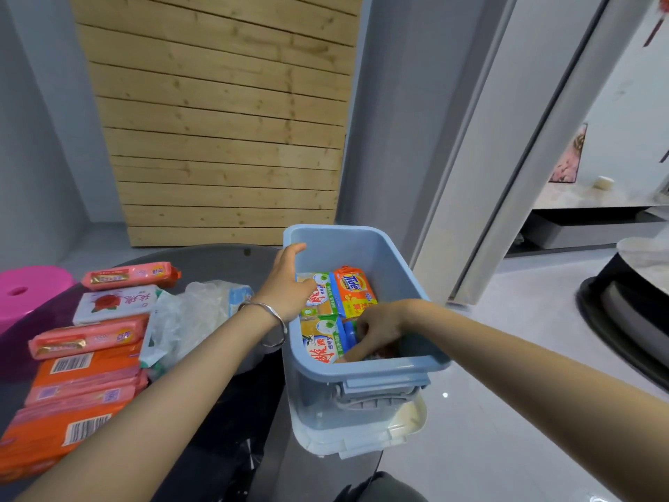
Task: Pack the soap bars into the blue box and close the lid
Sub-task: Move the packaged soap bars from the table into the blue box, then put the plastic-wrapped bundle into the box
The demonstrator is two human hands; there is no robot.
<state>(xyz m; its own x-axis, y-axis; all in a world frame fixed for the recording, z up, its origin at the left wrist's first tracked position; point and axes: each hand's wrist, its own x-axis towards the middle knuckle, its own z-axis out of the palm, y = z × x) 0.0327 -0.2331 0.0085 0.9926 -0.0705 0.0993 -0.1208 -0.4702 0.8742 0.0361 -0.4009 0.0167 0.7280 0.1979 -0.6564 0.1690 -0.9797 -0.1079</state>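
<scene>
The blue box [383, 367] stands open at the right edge of the dark table, resting on its pale lid [362, 438]. Inside lie two green-and-white soap bars [320, 297] and an orange Tide bar [356, 289]. My left hand [289, 284] grips the box's left rim, a silver bangle on its wrist. My right hand [376, 329] is down inside the box at the near right corner, fingers curled on a blue-wrapped soap bar [350, 333] that it mostly hides. Several pink and orange soap bars [87, 356] lie stacked on the table at the left.
A crumpled clear plastic bag [188, 317] lies between the soap stack and the box. A pink stool [25, 291] stands at far left. A wooden slat panel [224, 132] leans against the wall behind. White floor tiles and a dark round base [622, 320] are to the right.
</scene>
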